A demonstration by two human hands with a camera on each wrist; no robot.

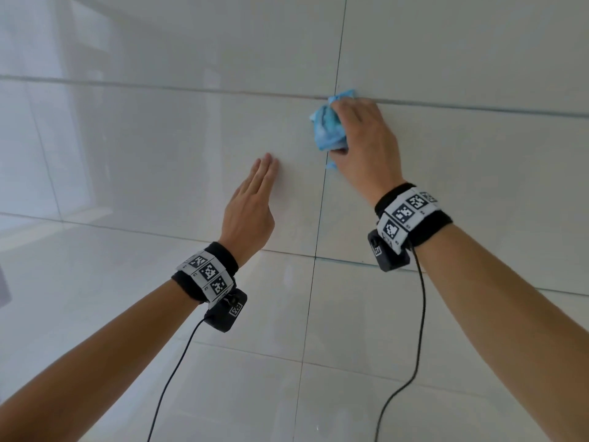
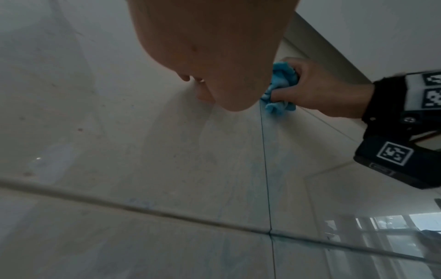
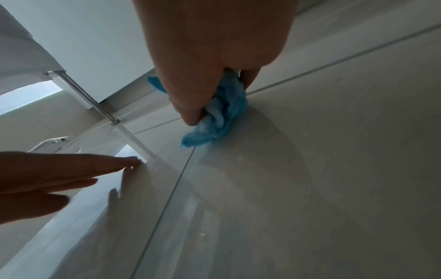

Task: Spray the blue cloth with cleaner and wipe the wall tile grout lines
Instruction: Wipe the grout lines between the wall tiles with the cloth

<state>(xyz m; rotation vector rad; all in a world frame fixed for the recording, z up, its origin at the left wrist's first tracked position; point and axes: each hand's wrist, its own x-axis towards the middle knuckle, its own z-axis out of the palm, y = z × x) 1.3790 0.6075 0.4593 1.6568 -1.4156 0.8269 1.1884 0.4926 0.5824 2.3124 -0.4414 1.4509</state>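
A crumpled light-blue cloth (image 1: 328,129), soft and bunched into folds with paler patches, is seen right of centre in the upper half of the head view. It is pressed against the glossy white wall tiles (image 1: 159,148) at the spot where a vertical grout line (image 1: 322,202) meets a horizontal grout line (image 1: 478,107). The cloth is gripped by the right hand (image 1: 363,145), whose fingers are curled round it; a small corner of cloth is left showing below the thumb. The left hand (image 1: 251,205) is laid on the tile left of the vertical line, fingers straight and held together, nothing held in it.

In the right wrist view the cloth (image 3: 222,117) is shown squeezed between thumb and fingers, its frayed lower edge touching the tile, and a metal rod (image 3: 83,94) is visible at upper left. In the left wrist view faint bluish streaks (image 2: 274,151) are seen beside the vertical line below the cloth (image 2: 281,88), a detail not made out in the head view.
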